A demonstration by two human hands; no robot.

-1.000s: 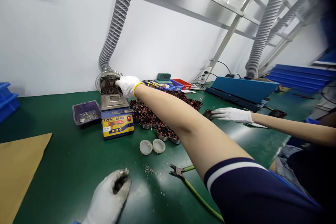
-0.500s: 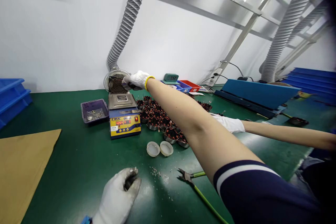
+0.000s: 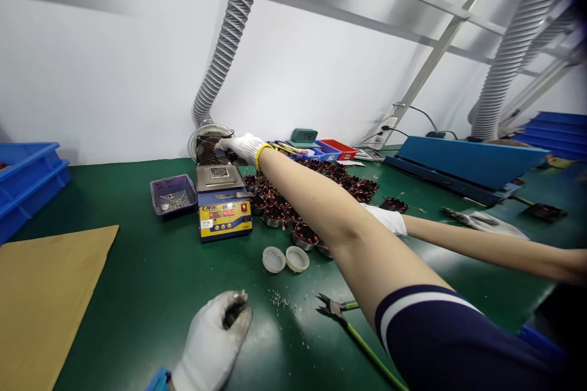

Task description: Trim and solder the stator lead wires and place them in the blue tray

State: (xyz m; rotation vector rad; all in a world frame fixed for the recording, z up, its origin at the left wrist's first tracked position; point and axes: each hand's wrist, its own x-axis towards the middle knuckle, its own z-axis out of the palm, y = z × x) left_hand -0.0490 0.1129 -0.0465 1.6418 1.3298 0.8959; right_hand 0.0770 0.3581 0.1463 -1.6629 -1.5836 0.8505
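My right hand (image 3: 245, 148), in a white glove with a yellow cuff, reaches far forward. Its fingers are closed on a wound motor stator (image 3: 224, 151), a silver-rimmed part held above the solder pot (image 3: 224, 214) with the red display. My glove hides most of that part. Near the front, my left hand (image 3: 213, 339) rests on the table in a white glove with stained fingertips. Its fingers curl toward the thumb, and what lies inside, if anything, is hidden. Green-handled cutters (image 3: 337, 308) lie to its right, partly beneath my right arm. Many similar stators (image 3: 275, 204) crowd the table beside the pot.
A co-worker's gloved hand (image 3: 387, 219) reaches among the stators from the right. A purple bin (image 3: 174, 211), two small white dishes (image 3: 274, 261) and scattered bits (image 3: 282, 300) lie nearby. A ribbed duct (image 3: 224, 43) hangs behind the pot. Blue trays (image 3: 34, 165) stand left, by brown cardboard (image 3: 59, 293).
The view has shifted slightly, moving the scene rightward. My right hand still holds the stator above the pot, and my left hand stays curled. The co-worker's hand has moved in toward the stators.
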